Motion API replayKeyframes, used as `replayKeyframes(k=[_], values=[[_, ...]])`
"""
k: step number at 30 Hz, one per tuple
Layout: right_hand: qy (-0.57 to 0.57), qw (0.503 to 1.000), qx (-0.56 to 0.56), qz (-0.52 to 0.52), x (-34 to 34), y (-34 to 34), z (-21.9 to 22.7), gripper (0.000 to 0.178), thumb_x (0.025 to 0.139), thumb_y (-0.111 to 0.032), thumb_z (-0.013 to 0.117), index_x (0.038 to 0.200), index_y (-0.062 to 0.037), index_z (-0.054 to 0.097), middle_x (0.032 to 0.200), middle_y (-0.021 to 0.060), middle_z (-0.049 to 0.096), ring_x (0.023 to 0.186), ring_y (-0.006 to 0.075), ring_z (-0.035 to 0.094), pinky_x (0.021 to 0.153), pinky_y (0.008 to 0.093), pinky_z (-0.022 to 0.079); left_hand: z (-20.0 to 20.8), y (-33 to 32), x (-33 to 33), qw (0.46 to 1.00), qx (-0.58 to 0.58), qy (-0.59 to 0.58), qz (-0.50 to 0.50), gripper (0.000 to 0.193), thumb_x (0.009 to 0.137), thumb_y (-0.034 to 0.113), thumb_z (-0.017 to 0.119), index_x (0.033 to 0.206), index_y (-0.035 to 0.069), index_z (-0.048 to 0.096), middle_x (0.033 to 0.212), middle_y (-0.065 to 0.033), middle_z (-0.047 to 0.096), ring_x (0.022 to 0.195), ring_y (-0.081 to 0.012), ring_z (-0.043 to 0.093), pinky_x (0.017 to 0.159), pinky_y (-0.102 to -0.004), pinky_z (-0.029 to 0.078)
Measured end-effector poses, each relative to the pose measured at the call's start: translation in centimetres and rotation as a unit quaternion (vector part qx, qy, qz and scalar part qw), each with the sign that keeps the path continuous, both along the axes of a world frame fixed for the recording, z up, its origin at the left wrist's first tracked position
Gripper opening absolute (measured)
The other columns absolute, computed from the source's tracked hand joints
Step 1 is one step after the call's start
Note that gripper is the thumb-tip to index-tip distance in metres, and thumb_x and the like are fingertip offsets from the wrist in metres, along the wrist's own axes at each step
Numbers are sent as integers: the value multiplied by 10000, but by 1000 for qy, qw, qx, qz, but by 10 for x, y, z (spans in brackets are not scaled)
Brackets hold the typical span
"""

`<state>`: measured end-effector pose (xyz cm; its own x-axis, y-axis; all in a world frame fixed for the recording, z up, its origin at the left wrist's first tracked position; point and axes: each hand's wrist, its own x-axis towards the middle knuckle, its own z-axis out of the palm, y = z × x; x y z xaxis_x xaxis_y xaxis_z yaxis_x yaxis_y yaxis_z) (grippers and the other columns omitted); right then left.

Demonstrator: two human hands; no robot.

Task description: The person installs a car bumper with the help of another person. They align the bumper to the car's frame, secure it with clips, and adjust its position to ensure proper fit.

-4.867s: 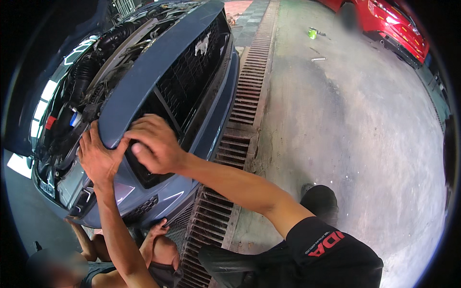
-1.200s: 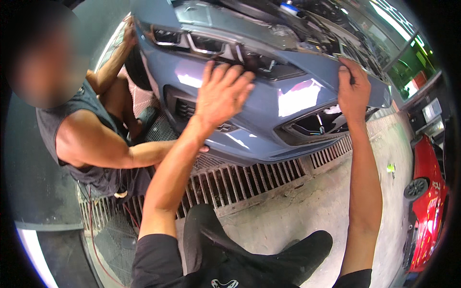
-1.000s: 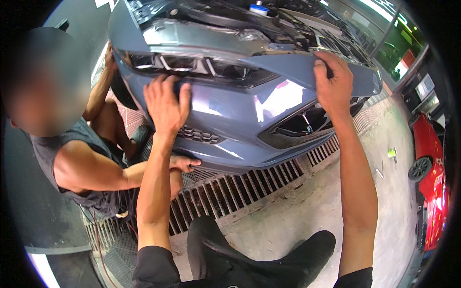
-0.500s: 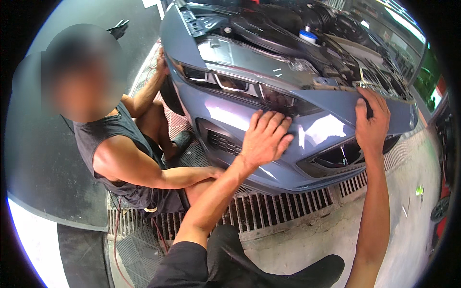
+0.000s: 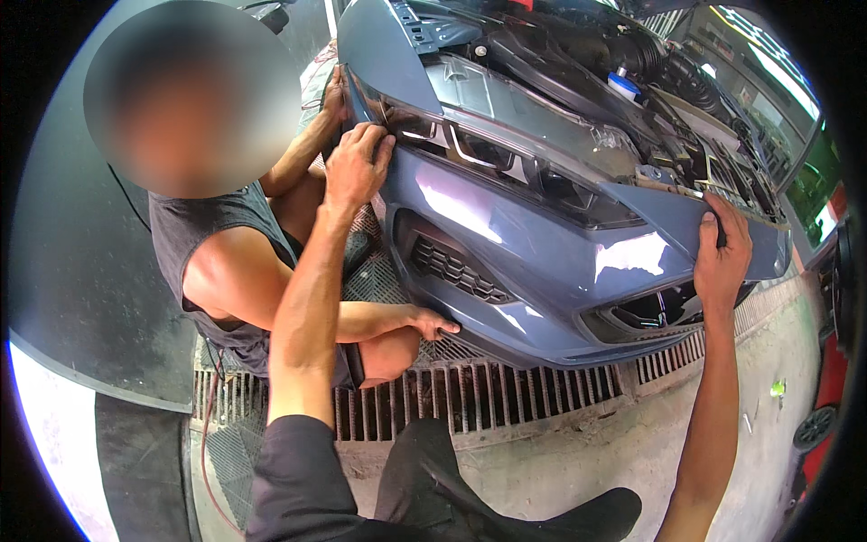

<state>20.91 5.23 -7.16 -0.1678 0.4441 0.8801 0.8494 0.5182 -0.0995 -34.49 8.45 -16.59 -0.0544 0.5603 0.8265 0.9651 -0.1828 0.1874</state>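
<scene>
Concrete floor (image 5: 768,479) and drain grating (image 5: 542,388) lie below. Just ahead, the blue-grey bumper (image 5: 533,262) stretches lengthwise left to right. My right hand (image 5: 725,244) is clamped on the upper panel (image 5: 664,208); my left hand (image 5: 357,172), nearer the outer corner, has its fingers bent together, grip uncertain. Since half a second ago, my left has shifted outward from below the headlight (image 5: 483,149). Beyond sits the engine bay (image 5: 542,81).

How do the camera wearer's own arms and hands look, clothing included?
The left hand and right hand are gloveless, and both forearms are bare, with no watch or bracelet showing. A dark, loose short sleeve shows on the left; on the right, no sleeve is in frame.
</scene>
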Motion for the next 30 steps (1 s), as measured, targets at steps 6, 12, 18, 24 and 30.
replayKeyframes(k=[6,12,18,24,30], values=[[9,1000,-18,-4,5,-3,-3,315,1038,-160,633,1289,-22,765,1308,186,748,1255,351,682,1130,435,480,57,5,11,941,-88,299,-130,410,1029,426,682,826,73,723,867,-94,749,850,-340,750,716,-456,594],[18,999,28,23,-7,-1,8,277,908,-172,734,1144,-52,814,1160,173,796,1122,365,737,1053,440,540,64,5,-16,956,-133,262,-20,565,936,643,707,810,93,750,804,-126,759,775,-360,755,692,-468,580],[21,998,62,-15,3,1,4,248,895,-211,731,1098,-109,829,1150,73,804,1129,286,717,1062,433,481,25,-55,137,974,15,-122,-189,401,1015,338,805,797,5,750,663,-79,677,598,-179,614,564,-355,471],[32,995,91,-13,0,7,-5,258,908,-178,663,1095,-98,822,1139,64,806,1096,277,716,1062,434,459,52,-99,349,756,-229,-500,-355,589,1033,540,739,1031,-49,731,853,-91,731,633,-142,667,553,-300,503],[75,991,113,6,-1,14,-8,290,907,-137,616,1135,-67,780,1113,110,792,1064,309,720,1043,464,479,76,-83,393,680,-258,-613,-308,745,992,602,755,1128,-119,629,845,-151,685,639,-224,712,554,-320,559]])
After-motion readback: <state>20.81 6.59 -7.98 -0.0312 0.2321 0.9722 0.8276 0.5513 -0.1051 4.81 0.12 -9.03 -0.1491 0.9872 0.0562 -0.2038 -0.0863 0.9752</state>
